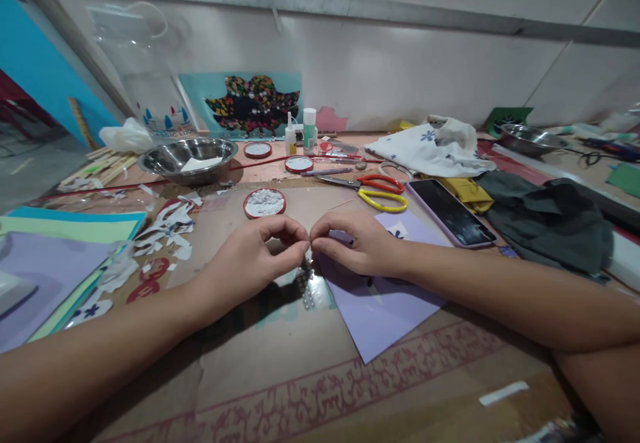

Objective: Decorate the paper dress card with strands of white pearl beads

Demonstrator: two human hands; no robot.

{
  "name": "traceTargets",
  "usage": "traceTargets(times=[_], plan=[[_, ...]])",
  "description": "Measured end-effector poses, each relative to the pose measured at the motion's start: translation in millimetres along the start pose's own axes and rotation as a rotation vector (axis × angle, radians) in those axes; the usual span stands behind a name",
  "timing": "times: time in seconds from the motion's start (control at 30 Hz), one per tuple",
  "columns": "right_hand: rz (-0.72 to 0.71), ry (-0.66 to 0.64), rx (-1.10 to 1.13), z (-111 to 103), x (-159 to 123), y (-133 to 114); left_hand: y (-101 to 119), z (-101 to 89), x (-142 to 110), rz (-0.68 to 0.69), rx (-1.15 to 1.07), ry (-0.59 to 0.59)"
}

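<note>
My left hand (255,248) and my right hand (357,243) meet fingertip to fingertip over the cardboard-covered table. Each pinches thumb against index finger, and what they hold is too small to make out. Just below the fingertips is a string of silvery beads (305,286) beside shiny clear plastic; whether it hangs from the fingers or lies on the table, I cannot tell. Under my right hand lies a purple sheet (380,323) with a dark blue flower on a white patch, partly hidden by the hand. A round red-rimmed lid (264,203) full of pale beads sits beyond my left hand.
Scissors (383,193) with red and yellow handles and a phone (453,213) lie beyond my right arm. Farther back stand a metal bowl (187,161), a glue bottle (291,138) and a glue stick (309,131). Paper scraps (167,226) and coloured sheets (55,256) are at left.
</note>
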State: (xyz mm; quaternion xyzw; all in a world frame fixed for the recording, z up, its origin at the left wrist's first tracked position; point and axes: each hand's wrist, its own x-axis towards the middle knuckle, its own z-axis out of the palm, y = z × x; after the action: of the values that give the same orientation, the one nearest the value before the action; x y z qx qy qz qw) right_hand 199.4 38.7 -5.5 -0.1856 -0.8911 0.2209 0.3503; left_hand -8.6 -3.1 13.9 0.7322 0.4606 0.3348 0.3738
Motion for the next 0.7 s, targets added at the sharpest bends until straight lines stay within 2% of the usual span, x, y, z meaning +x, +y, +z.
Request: traceTargets(times=[0.23, 0.33, 0.43, 0.53, 0.7], plan=[[0.004, 0.001, 0.014, 1, 2, -1, 1, -1.8, 1, -0.034, -0.001, -0.019], [0.039, 0.025, -0.001, -1, 2, -2, -2, -4.3, 3, -0.049, -0.015, 0.033], [0.06, 0.063, -0.023, -2, 2, -2, -8, -5.4, 6, -0.101, -0.183, 0.092], [0.058, 0.07, -0.029, -1, 1, -1, -12, -4.3, 6, -0.157, -0.315, 0.094], [0.06, 0.064, -0.035, -1, 1, 0, -11, -2.5, 5, -0.121, -0.196, 0.031]])
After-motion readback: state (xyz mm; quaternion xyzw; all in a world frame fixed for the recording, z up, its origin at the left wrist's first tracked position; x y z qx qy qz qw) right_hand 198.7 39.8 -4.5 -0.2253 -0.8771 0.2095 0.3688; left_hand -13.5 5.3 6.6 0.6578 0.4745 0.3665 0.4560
